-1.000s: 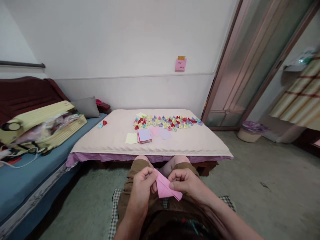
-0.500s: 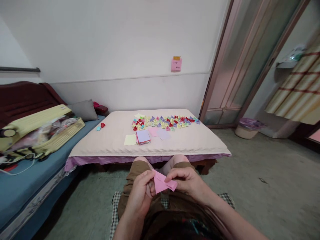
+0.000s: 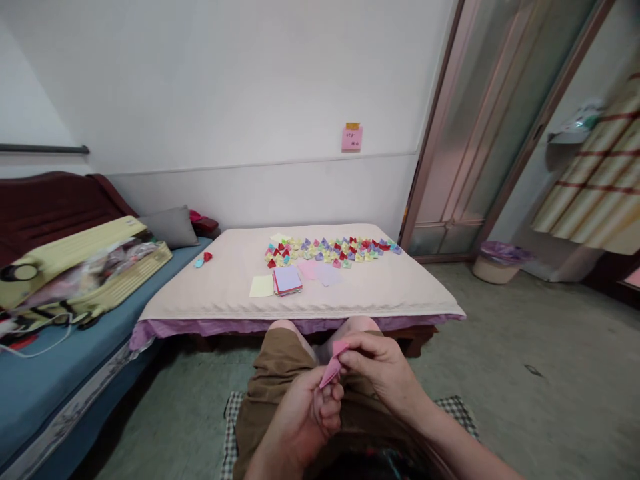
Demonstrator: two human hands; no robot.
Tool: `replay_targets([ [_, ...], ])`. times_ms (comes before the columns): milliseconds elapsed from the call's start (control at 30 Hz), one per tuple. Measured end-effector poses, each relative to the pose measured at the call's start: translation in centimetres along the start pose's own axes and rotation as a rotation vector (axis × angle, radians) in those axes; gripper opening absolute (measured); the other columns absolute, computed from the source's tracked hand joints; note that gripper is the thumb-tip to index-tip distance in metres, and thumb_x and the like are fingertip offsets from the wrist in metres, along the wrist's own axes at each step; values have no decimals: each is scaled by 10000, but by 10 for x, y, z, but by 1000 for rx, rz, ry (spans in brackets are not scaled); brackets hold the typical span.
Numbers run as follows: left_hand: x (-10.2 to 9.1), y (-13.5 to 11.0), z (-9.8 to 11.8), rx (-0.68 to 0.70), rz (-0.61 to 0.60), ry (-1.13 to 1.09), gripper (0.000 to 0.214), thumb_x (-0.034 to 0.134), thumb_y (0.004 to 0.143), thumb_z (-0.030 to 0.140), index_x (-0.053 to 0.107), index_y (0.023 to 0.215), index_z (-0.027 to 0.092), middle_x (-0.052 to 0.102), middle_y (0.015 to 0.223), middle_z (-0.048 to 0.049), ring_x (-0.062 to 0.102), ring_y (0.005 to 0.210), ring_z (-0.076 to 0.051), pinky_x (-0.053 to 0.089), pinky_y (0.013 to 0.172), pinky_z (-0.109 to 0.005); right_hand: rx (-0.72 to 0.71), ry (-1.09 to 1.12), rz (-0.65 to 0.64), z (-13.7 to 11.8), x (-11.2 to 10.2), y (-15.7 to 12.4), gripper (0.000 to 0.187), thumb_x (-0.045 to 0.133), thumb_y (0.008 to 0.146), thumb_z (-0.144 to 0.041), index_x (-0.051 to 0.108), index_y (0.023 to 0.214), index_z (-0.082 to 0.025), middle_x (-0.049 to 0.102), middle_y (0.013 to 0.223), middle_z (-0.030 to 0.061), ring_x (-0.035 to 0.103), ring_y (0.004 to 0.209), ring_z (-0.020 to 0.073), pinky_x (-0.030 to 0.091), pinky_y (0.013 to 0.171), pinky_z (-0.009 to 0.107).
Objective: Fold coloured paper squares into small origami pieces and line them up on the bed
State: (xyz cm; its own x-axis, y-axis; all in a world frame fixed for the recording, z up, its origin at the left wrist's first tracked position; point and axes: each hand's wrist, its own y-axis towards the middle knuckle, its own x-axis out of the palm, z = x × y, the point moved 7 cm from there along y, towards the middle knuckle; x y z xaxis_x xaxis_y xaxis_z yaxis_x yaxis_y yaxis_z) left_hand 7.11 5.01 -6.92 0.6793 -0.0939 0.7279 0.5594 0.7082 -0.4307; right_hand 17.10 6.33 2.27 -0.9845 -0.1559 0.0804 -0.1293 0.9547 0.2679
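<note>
Over the lap, the right hand (image 3: 383,370) is pinching the pink paper (image 3: 333,368) at its top edge while the left hand (image 3: 307,417) is curling its fingers against the lower corner. The paper is looking light, thin and easily creased, best held by its folded edges; how many layers, I cannot quite tell. Folded pieces (image 3: 333,249) are lying on the far table (image 3: 400,287).

The pink paper (image 3: 334,365) between my left hand (image 3: 307,417) and my right hand (image 3: 381,373) is thin, smooth and matt. The table (image 3: 225,293) has a soft cream cloth on it with a shiny purple edge. The little folded shapes (image 3: 333,249) and the stack of sheets (image 3: 288,280) are paper too. My shorts (image 3: 273,360) are matt brown cloth. The floor (image 3: 525,373) looks rough and dull.
</note>
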Motion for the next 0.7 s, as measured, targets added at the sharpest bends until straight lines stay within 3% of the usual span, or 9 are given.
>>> replay_targets([
  [100, -5, -9, 30, 357, 141, 233, 244, 624, 799, 345, 553, 679, 145, 490, 511, 45, 331, 367, -35, 202, 382, -169, 41, -16, 35, 1, -2, 0, 122, 723, 751, -284, 741, 817, -183, 647, 678, 6, 550, 612, 136, 439, 572, 248],
  [233, 3, -51, 70, 837, 390, 556, 184, 621, 802, 319, 571, 688, 184, 474, 501, 52, 415, 457, -85, 323, 467, -193, 118, 52, 15, 10, 5, -2, 157, 738, 730, -321, 723, 785, -175, 624, 591, -2, 517, 525, 124, 404, 502, 243],
  [367, 30, -93, 82, 1210, 554, 894, 46, 683, 716, 180, 659, 691, 211, 643, 877, -43, 593, 850, -192, 440, 774, -265, 177, 123, 35, 17, 14, -3, 161, 747, 713, -326, 720, 797, -192, 649, 637, 8, 554, 543, 137, 430, 524, 258],
  [467, 39, -98, 80, 1243, 590, 1016, 64, 680, 728, 165, 694, 736, 227, 652, 970, -65, 602, 948, -221, 427, 880, -300, 158, 102, 64, 16, 18, -2, 137, 746, 704, -315, 727, 782, -203, 662, 679, 12, 570, 589, 150, 458, 567, 273],
  [700, 37, -94, 81, 1187, 619, 1065, 83, 632, 785, 166, 694, 770, 219, 651, 1017, -85, 609, 967, -224, 454, 865, -303, 28, -95, 110, 5, 21, -1, 75, 687, 734, -233, 749, 770, -210, 697, 714, 23, 591, 668, 178, 476, 626, 272],
])
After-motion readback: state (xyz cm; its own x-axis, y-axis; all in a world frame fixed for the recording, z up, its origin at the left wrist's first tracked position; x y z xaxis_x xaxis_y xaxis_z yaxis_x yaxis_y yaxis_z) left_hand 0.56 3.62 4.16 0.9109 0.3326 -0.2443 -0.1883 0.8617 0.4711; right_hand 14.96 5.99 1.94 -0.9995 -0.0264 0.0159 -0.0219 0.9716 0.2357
